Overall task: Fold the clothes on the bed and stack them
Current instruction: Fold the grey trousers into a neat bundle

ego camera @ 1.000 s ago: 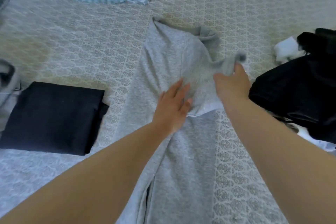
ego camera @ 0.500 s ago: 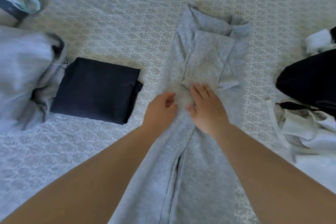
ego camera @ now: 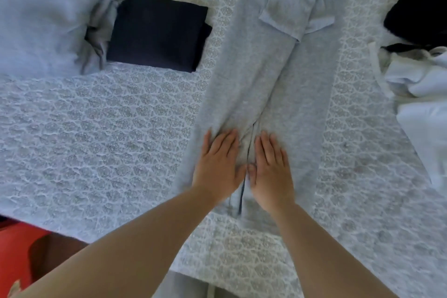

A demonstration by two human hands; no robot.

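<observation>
Pressing grey garment (ego camera: 261, 75): both hands flat (fingers straight) — left hand (ego camera: 219, 164), right hand (ego camera: 271, 169).

a bed (ego camera: 101, 143) in a pale patterned cover fills the view, red floor (ego camera: 14, 244) beside it.

I see both bare forearms coming up from the bottom edge of the frame and converging just below its centre. My left hand (ego camera: 217, 167) lies flat, palm down, fingers straight and close together, pointing toward the top. My right hand (ego camera: 271, 169) lies the same way just beside it, fingers straight. The two thumbs meet, or nearly meet, between the hands. Both wrists are roughly straight.
</observation>
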